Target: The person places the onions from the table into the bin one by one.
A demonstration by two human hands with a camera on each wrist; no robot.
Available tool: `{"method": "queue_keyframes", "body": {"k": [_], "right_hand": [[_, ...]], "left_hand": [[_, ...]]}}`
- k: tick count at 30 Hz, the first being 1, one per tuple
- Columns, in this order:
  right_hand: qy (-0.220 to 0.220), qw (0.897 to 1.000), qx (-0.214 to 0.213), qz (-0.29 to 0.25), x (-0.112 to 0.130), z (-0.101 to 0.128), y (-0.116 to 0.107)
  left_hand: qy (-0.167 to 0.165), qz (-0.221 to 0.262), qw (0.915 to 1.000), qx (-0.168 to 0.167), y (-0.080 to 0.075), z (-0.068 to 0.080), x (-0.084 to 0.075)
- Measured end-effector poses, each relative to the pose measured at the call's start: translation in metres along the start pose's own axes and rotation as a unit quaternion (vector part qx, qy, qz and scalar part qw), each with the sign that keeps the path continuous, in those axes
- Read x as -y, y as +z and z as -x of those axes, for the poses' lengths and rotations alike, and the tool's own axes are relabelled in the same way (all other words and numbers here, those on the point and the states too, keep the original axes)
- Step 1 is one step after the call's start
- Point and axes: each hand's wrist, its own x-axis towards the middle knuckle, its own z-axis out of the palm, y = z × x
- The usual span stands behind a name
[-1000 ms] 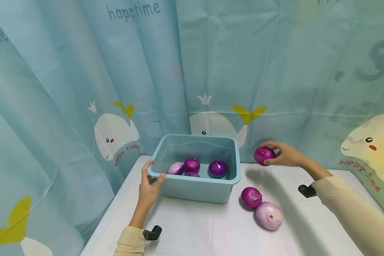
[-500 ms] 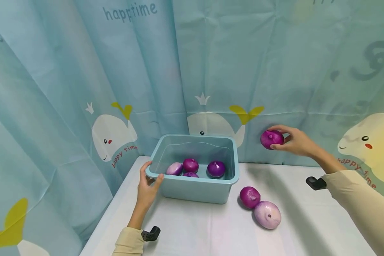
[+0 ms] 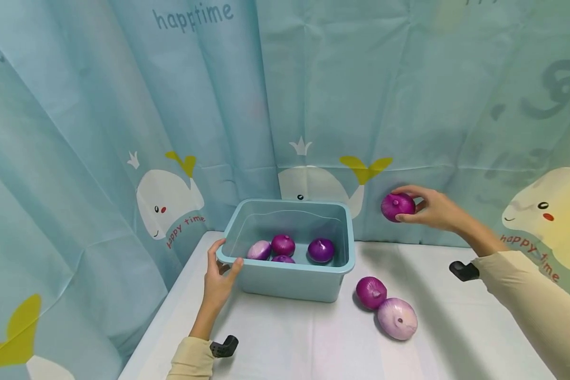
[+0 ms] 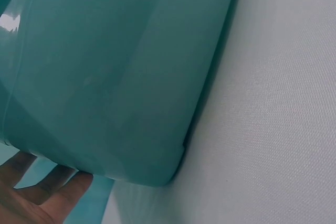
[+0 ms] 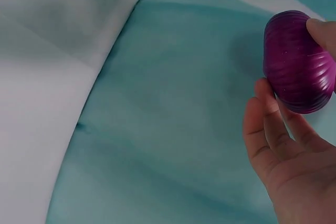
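In the head view my right hand (image 3: 434, 210) pinches a purple onion (image 3: 397, 207) between thumb and fingers, raised above the table's back right part. The right wrist view shows the same onion (image 5: 296, 61) with the thumb on one side and fingertips on the other. My left hand (image 3: 219, 279) grips the near left corner of a light blue plastic bin (image 3: 292, 282), thumb over the rim. Several onions lie inside: a pale one (image 3: 259, 250), a dark purple one (image 3: 321, 250), a reddish one (image 3: 283, 245) and one (image 3: 283, 259) half hidden behind the front rim.
Right of the bin, a purple onion (image 3: 371, 293) and a larger pale onion (image 3: 397, 319) touch each other on the white tablecloth (image 3: 285, 338). A blue curtain (image 3: 337, 95) with whale prints hangs close behind and left of the table.
My right hand has lifted the onion higher and rightward, then shifted it slightly back left over the last half second. My left hand keeps its hold on the bin.
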Motion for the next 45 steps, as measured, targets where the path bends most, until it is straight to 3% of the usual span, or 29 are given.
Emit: {"method": "queue_keyframes", "body": {"k": [12,22,27,32,38,45], "right_hand": [[-0.047,0.998,0.052,0.002,0.055,-0.050,0.023],[-0.097,0.988,0.113,-0.029,0.107,-0.094,0.067],[-0.113,0.985,0.132,-0.012,0.128,-0.109,0.086],[-0.115,0.981,0.153,0.017,0.140,-0.122,0.103],[-0.086,0.976,0.198,0.035,0.144,-0.128,0.120],[-0.074,0.975,0.207,0.028,0.144,-0.130,0.128]], "left_hand": [[-0.001,-0.001,1.0000,0.000,0.000,0.000,-0.001],[0.000,-0.003,1.0000,-0.006,0.001,0.001,0.001],[0.006,0.001,1.0000,-0.006,0.001,0.000,0.001],[0.012,0.008,0.9999,-0.007,0.000,-0.003,0.001],[0.014,0.020,0.9997,-0.001,0.001,-0.004,0.001],[0.009,0.013,0.9999,-0.004,0.000,-0.003,0.003]]}}
